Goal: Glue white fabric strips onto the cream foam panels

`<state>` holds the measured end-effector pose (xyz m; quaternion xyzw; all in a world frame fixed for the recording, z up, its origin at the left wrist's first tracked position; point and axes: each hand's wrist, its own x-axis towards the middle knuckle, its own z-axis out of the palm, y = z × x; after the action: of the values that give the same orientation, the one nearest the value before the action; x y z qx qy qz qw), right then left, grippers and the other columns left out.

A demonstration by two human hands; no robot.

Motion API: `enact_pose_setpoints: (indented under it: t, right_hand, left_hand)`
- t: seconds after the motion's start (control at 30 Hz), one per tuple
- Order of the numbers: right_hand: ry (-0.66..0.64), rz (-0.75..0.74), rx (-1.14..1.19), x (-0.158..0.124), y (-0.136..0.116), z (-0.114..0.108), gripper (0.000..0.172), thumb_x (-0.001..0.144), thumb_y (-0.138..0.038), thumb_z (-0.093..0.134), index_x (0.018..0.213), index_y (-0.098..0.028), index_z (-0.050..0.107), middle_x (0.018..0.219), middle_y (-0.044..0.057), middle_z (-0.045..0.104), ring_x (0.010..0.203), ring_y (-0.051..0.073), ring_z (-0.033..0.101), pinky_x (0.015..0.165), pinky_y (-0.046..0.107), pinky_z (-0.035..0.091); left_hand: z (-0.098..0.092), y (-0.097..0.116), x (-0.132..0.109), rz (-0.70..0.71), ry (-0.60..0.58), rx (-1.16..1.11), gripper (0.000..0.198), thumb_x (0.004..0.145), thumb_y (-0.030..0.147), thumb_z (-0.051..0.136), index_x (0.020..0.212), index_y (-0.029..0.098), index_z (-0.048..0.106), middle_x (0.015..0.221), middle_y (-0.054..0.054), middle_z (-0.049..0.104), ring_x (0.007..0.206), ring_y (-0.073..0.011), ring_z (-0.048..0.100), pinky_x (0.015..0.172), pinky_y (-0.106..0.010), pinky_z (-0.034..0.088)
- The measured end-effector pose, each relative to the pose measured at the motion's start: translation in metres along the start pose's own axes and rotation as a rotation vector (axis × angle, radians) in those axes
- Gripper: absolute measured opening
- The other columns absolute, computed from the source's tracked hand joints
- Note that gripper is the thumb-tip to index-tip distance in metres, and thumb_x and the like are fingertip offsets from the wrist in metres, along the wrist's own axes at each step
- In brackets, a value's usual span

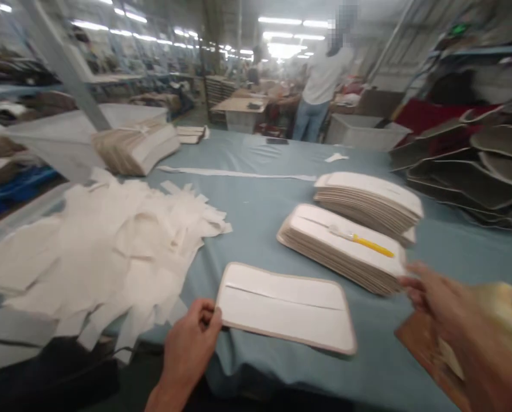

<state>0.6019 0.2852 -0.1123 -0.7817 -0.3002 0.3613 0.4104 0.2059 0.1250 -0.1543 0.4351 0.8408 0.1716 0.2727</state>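
A flat white fabric panel (282,309) with a beige border and a long dark slit lies in front of me. My left hand (198,329) pinches its left edge between thumb and fingers. At the right, my right hand (432,294) reaches the near right corner of a stack of similar panels (342,246); motion blurs its fingers, so their grip is unclear. On top of that stack rests a slim tool with a yellow handle (373,246) and a pale end. Just behind stands a second stack of panels (367,197).
Loose cream fabric strips (110,240) heap at the left. Behind them stands a tied bundle (136,143). A tape roll (496,315) and brown piece (419,337) lie near my right arm. Dark curved panels (466,177) pile at right. A person (325,74) stands beyond the table.
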Motion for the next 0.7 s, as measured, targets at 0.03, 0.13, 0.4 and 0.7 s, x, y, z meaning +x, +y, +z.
enact_pose_setpoints:
  t: [0.03, 0.13, 0.4, 0.7]
  right_hand:
    - [-0.055, -0.031, -0.05, -0.01, 0.0, 0.002, 0.026, 0.09, -0.046, 0.066, 0.086, -0.021, 0.068, 0.064, 0.005, 0.063, 0.049, 0.015, 0.045, 0.046, 0.031, 0.035]
    - [-0.225, -0.229, -0.138, -0.061, -0.002, 0.025, 0.043, 0.087, -0.058, 0.066, 0.106, -0.02, 0.07, 0.075, 0.006, 0.067, 0.053, 0.016, 0.048, 0.049, 0.032, 0.038]
    - [-0.772, -0.672, -0.436, -0.171, -0.019, 0.165, 0.036, 0.095, -0.05, 0.056, 0.103, -0.021, 0.077, 0.076, 0.003, 0.073, 0.071, 0.02, 0.065, 0.069, 0.033, 0.043]
    - [-0.683, -0.777, -0.709, -0.15, -0.069, 0.275, 0.027, 0.099, -0.037, 0.06, 0.113, -0.021, 0.077, 0.099, 0.004, 0.081, 0.092, 0.023, 0.072, 0.077, 0.032, 0.042]
  left_hand:
    - [-0.001, 0.001, 0.0, -0.026, 0.002, -0.02, 0.027, 0.089, 0.049, 0.043, 0.089, 0.028, 0.06, 0.075, 0.0, 0.075, 0.076, -0.0236, 0.072, 0.069, -0.033, 0.043]
    - [0.001, 0.005, -0.002, -0.041, 0.033, -0.095, 0.027, 0.088, 0.05, 0.044, 0.091, 0.027, 0.06, 0.075, 0.0, 0.074, 0.073, -0.0232, 0.07, 0.07, -0.034, 0.042]
    - [0.006, -0.021, -0.011, 0.04, 0.007, -0.36, 0.035, 0.091, 0.058, 0.049, 0.091, 0.026, 0.063, 0.073, 0.001, 0.072, 0.066, -0.0201, 0.069, 0.068, -0.033, 0.049]
    - [0.016, -0.022, 0.008, 0.227, 0.354, -0.566, 0.038, 0.097, 0.05, 0.055, 0.069, 0.024, 0.057, 0.058, 0.007, 0.056, 0.052, -0.0125, 0.055, 0.059, -0.023, 0.044]
